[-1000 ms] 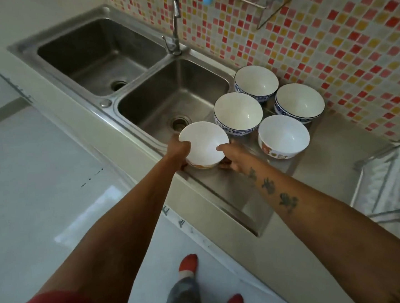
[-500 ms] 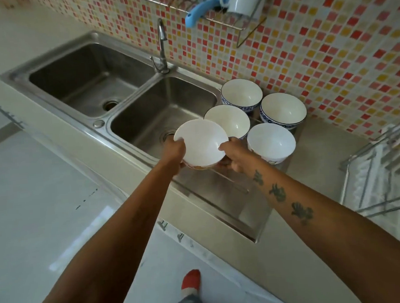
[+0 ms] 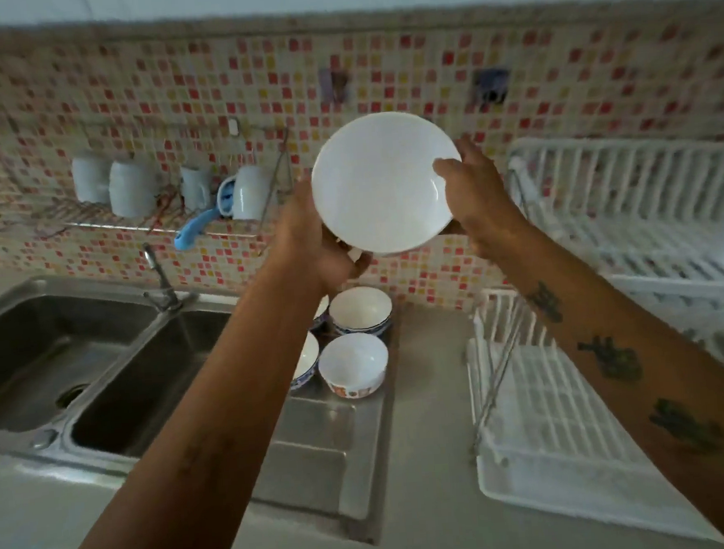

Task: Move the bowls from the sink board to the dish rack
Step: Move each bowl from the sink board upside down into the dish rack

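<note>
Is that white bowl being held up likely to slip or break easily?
Probably fragile: the white bowl looks like glazed ceramic. Its glossy surface could be slippery, which may be why both the left hand and right hand grip it.

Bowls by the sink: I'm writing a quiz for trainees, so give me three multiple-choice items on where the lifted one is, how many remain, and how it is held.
1. Where is the lifted bowl?
A. in the sink basin
B. in the air before the tiled wall
C. on the dish rack

2. How many bowls show on the sink board?
A. four
B. one
C. seven

3. How is the lifted bowl held?
A. by both hands
B. by the left hand only
C. by neither hand

Key: 1 B, it is raised above the counter, left of the dish rack. 2 A, two in full, two partly behind the left arm. 3 A, left hand and right hand clasp its sides.
</note>
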Demonstrator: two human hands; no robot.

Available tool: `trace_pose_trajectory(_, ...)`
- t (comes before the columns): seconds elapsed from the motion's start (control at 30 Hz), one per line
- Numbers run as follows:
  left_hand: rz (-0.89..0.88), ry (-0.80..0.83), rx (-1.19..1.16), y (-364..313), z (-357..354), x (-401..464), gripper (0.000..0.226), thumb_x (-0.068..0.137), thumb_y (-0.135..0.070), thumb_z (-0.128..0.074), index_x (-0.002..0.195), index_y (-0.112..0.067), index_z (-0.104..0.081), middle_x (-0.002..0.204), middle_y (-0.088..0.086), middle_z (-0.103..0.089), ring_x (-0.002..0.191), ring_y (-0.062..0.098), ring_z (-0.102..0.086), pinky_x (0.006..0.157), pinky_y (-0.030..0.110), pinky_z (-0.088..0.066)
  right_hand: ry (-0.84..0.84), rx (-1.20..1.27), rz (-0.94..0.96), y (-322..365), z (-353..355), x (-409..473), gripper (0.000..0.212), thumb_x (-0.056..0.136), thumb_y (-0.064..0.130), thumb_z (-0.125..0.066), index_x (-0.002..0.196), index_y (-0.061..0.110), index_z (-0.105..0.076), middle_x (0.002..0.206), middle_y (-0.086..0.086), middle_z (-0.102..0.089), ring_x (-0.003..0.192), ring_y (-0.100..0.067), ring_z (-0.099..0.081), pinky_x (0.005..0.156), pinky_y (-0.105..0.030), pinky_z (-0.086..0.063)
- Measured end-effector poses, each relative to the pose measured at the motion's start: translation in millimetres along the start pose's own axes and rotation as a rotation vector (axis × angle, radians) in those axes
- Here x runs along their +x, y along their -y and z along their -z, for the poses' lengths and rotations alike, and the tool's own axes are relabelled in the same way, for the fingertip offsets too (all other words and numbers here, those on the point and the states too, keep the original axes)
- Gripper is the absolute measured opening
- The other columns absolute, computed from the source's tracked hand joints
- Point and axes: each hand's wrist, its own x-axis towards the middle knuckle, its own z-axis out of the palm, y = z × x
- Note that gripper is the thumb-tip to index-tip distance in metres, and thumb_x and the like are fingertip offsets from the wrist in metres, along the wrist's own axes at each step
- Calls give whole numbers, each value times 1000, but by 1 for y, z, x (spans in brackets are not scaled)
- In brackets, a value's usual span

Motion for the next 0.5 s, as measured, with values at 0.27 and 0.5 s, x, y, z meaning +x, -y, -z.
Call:
trace_pose_trajectory(0.27, 223, 548, 33, 39, -169, -1, 61, 83, -55, -47, 135, -24, -53, 142, 17, -50, 125, 42, -50, 84, 54, -51, -380, -61, 96, 17, 180, -23, 45, 97, 19, -38, 142, 18, -40, 127, -7, -50, 109, -23, -51, 93, -47, -51)
trace_pose_trajectory(0.5, 348, 712, 78, 89, -267, 0, 73, 80, -60, -54, 139, -19, -46, 139, 17, -49, 116, 42, -56, 82, 54, -55, -444, -18, 43, -6, 292, -56, 39, 97, 33, -42, 135, 25, -47, 122, 0, -54, 110, -23, -54, 88, -42, -53)
